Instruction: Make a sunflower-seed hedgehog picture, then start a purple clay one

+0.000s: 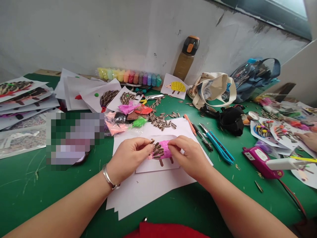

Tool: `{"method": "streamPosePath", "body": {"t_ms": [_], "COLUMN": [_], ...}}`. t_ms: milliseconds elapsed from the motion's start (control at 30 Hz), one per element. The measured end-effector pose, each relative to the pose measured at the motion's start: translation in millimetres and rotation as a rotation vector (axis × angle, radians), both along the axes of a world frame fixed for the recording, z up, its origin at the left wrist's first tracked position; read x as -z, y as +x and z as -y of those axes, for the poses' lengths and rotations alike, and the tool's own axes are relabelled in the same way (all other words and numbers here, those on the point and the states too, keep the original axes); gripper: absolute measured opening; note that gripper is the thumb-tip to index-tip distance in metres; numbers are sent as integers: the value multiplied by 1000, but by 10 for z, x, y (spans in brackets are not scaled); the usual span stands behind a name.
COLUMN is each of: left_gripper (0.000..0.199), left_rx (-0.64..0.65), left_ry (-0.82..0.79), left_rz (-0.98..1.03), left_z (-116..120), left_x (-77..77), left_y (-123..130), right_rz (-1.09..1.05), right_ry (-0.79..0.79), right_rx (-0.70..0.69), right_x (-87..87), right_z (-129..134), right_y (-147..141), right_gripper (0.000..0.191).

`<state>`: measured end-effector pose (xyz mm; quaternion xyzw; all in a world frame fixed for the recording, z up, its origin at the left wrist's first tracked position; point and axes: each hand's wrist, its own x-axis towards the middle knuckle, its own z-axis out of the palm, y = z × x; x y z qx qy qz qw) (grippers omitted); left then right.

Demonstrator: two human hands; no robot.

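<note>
My left hand (128,157) pinches a striped sunflower seed (152,141) between thumb and forefinger, over the left side of a small white card (146,168). On this card is a hedgehog figure with a purple clay body (165,148), brown legs and a pinkish face partly hidden by my fingers. Several sunflower seeds (158,152) are stuck in overlapping rows on the clay's left part. My right hand (189,155) is closed, its thumb and fingertips together at the clay's right edge; whatever they hold is hidden. Larger white sheets (131,195) lie underneath.
Loose sunflower seeds (162,122) and bagged clay (116,122) lie behind the sheets. A blue utility knife (218,145) and pens (201,137) lie right. A pixelated patch covers the left. Another person's hand (308,140) is at far right, near a magenta device (262,162).
</note>
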<state>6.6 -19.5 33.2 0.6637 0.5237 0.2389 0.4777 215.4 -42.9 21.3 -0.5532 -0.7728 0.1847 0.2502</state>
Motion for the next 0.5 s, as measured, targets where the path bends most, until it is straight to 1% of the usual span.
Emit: {"method": "streamPosePath", "body": {"t_ms": [67,133,200,300,500], "left_gripper": [32,31,29,28,28], "left_rx": [30,69,115,171,208], "left_ry": [25,68,132,215,239], "left_rz": [-7,-18,-43,-77,-101], "left_z": [20,49,82,119,124], "left_x": [0,6,17,38,53], "left_y": [3,11,22,30,20], "right_rz": [-107,-163,-162,-140,-117], "right_ry": [31,57,94,135,162], "right_rx": [-29,-103,-167,-185,-222], "right_x": [-16,-12,3,18,-6], "right_z": [18,43,64,78,61], "right_y": [-21,-65,-108,-140,-127], "right_gripper": [15,19,21,20,22]}}
